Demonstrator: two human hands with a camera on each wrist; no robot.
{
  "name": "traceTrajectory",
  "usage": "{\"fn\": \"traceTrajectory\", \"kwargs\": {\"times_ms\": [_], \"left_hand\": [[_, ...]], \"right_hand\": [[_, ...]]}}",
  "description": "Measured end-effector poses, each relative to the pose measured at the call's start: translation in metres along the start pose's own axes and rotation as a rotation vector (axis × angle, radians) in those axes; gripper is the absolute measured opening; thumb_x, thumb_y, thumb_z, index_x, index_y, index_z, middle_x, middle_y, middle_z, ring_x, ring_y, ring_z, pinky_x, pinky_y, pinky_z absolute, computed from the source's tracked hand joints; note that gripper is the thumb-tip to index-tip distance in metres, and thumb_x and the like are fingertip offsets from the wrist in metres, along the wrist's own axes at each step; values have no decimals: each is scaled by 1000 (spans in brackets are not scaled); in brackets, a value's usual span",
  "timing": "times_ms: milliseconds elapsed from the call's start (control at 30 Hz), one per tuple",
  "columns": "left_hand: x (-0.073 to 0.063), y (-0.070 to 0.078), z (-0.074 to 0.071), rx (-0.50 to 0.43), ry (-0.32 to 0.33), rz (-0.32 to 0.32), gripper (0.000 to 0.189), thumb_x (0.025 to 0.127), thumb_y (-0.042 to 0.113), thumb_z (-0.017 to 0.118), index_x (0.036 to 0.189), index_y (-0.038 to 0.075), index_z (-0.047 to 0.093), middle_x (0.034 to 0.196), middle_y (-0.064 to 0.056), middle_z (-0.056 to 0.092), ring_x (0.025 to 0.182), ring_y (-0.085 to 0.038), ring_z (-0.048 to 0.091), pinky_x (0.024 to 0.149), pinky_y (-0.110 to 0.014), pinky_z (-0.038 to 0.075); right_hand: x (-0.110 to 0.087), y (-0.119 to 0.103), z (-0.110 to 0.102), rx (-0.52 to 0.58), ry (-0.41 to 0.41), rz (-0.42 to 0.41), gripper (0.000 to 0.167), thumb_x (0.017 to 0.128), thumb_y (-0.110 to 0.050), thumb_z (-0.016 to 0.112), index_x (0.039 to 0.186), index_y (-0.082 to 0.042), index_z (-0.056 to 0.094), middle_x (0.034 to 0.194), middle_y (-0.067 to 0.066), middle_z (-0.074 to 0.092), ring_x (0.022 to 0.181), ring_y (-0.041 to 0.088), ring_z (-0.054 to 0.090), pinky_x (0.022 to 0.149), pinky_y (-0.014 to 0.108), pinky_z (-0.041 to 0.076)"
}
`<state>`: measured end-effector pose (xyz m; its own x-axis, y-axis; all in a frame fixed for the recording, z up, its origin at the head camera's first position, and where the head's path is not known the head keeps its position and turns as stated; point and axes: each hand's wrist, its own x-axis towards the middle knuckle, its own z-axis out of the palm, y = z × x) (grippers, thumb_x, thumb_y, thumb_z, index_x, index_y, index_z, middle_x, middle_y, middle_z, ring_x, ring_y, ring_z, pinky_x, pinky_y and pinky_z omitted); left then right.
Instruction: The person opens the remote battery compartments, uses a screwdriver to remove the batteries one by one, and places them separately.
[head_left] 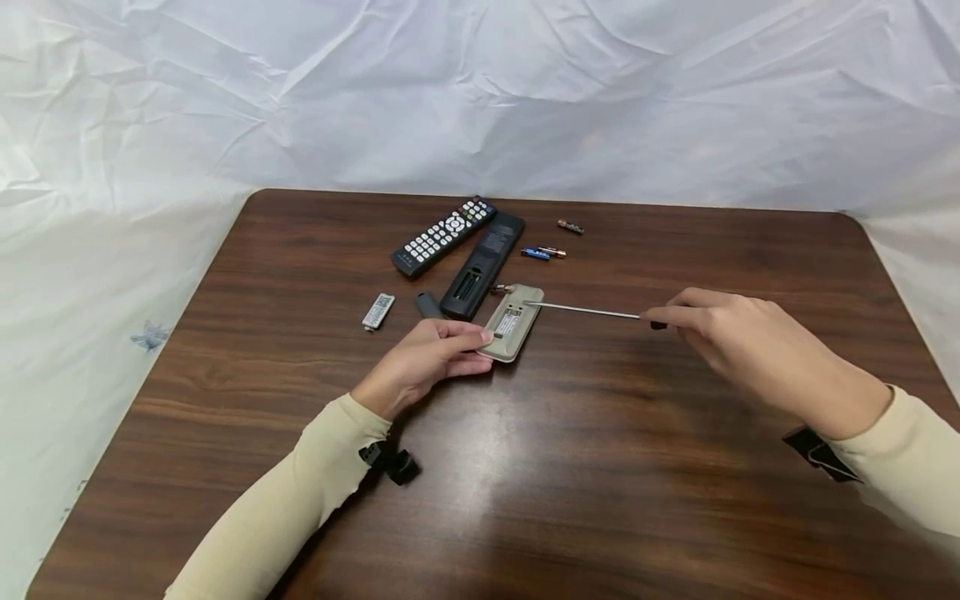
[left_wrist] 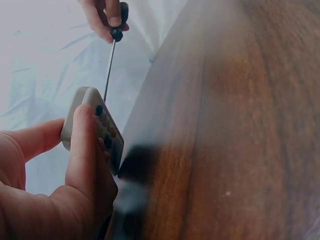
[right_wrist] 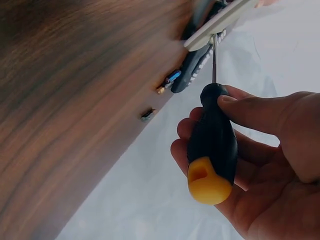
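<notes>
Person's L. hand (head_left: 420, 360) pinches beige remote (head_left: 521, 329) at its 8 o'clock, over table (head_left: 600, 467) (12 = far edge), R. hand (head_left: 757, 354) toward 3 o'clock gripping screwdriver (right_wrist: 212, 135) w/ tip at remote's back, blk. remote (head_left: 486, 260) at 11, blue batt. (head_left: 536, 253) at 1.

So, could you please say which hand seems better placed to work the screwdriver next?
Probably the right hand: it holds the screwdriver, its shaft pointing at the beige remote, which the left hand holds.

Beige rectangular plastic remote (head_left: 516, 332) is right of white rectangular piece (head_left: 378, 311); blue cylindrical battery (head_left: 536, 253) farther than both, slightly right.
</notes>
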<state>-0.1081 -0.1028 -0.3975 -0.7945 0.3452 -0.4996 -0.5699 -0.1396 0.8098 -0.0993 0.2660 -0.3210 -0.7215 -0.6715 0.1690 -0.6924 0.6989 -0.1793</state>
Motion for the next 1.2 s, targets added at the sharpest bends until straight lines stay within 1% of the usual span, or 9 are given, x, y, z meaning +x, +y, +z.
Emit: {"fn": "traceTrajectory", "kwargs": {"times_ms": [333, 567, 733, 833, 933, 1000, 1133, 1167, 1200], "left_hand": [[1, 4, 1, 18, 15, -4, 32, 104, 0, 63, 132, -16, 59, 103, -11, 69, 80, -14, 75, 83, -27, 62], [-1, 2, -1, 119, 14, 31, 38, 103, 0, 65, 136, -17, 56, 107, -13, 68, 81, -17, 76, 85, -30, 62], [-6, -2, -2, 187, 1, 34, 41, 102, 2, 67, 137, -15, 56, 111, -17, 70, 84, -19, 76, 86, -34, 62], [-11, -2, -2, 209, 9, 61, 43, 100, 3, 69, 138, -14, 57, 114, -20, 69, 85, -22, 76, 87, -36, 62], [-18, -1, -5, 237, 16, 106, 44, 100, 4, 70, 139, -12, 58, 117, -21, 69, 88, -23, 77, 87, -36, 62], [-23, -3, -9, 253, 17, 140, 44, 100, 3, 70, 140, -12, 58, 116, -21, 69, 88, -23, 77, 87, -36, 63], [-31, -12, -19, 274, 18, 165, 44, 101, 2, 68, 140, -15, 56, 116, -22, 69, 87, -20, 76, 86, -34, 63], [-32, -15, -21, 277, 22, 162, 44, 101, 2, 68, 140, -16, 56, 116, -22, 69, 86, -20, 76, 85, -34, 63], [-34, -16, -23, 282, 23, 156, 43, 101, 2, 68, 139, -16, 56, 117, -23, 69, 86, -20, 76, 85, -33, 63]], "right_hand": [[-1, 4, 0, -18, 14, 60, 48, 88, 12, 76, 126, -17, 77, 106, -6, 72, 73, 6, 63, 53, 29, 44], [-9, 3, -3, -34, 85, 47, 52, 84, 13, 79, 126, -16, 76, 107, -5, 72, 73, 8, 63, 54, 31, 47], [-22, -3, -1, -39, 130, 77, 55, 82, 13, 82, 128, -17, 76, 113, -5, 72, 79, 10, 67, 58, 33, 50], [-32, -5, 2, -26, 167, 98, 58, 81, 13, 82, 129, -18, 75, 114, -4, 72, 78, 11, 67, 58, 27, 47], [-43, -6, 7, -9, 209, 108, 51, 86, 10, 80, 129, -17, 75, 114, -1, 73, 76, 12, 67, 60, 21, 44], [-49, -5, 13, 9, 237, 102, 27, 103, -7, 69, 128, -16, 76, 113, -2, 73, 75, 11, 66, 60, 18, 43], [-57, -1, 26, 43, 251, 94, 29, 100, -2, 71, 125, -15, 76, 111, -3, 74, 79, 12, 69, 65, 18, 47], [-58, 0, 29, 52, 248, 97, 32, 97, 1, 74, 125, -15, 76, 110, -3, 74, 80, 12, 69, 66, 17, 47], [-59, 1, 31, 57, 244, 104, 43, 88, 9, 79, 125, -15, 76, 110, -3, 74, 82, 12, 70, 68, 17, 48]]}}
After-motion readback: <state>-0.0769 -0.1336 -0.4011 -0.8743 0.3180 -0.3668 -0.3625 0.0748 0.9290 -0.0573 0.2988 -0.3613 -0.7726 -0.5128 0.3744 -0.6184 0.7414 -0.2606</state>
